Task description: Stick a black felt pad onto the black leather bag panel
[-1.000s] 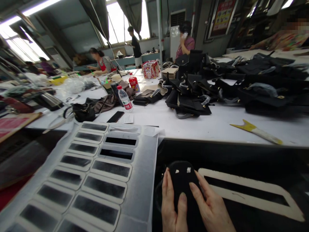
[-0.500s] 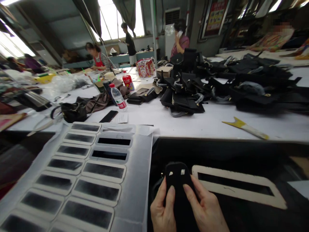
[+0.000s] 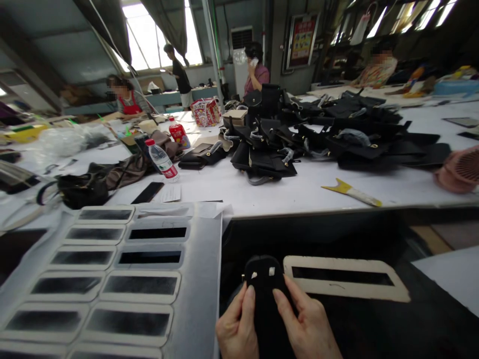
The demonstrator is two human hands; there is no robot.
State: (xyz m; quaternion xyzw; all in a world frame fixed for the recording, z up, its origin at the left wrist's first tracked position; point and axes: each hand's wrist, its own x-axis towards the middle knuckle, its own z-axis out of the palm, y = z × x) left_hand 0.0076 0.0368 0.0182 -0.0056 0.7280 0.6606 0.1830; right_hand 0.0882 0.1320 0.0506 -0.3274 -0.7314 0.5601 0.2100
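Between both hands is a black piece with a rounded end (image 3: 266, 309), with two small whitish metal bits near its tip; it looks like part of a bag. My left hand (image 3: 239, 321) grips its left edge, thumb on top and fingers curled beneath. On the opposite edge, my right hand (image 3: 305, 314) pinches it the same way. A cream rounded frame with a long slot (image 3: 346, 294) lies just beyond my right hand, on a dark surface. To the left rests a pale sheet (image 3: 204, 279) bearing rows of frame-shaped pieces with dark centres (image 3: 129, 319).
Across the white table (image 3: 239, 197) lie a heap of black handbags (image 3: 337, 137), a yellow notched tool (image 3: 352, 192), a water bottle (image 3: 162, 160), a red can (image 3: 178, 133) and a phone (image 3: 148, 193). A pink fan (image 3: 459, 169) stands at right. Several people are farther back.
The view has swung to the right, so the pink fan now shows and the scene sits farther left. Both hands keep their hold on the black piece.
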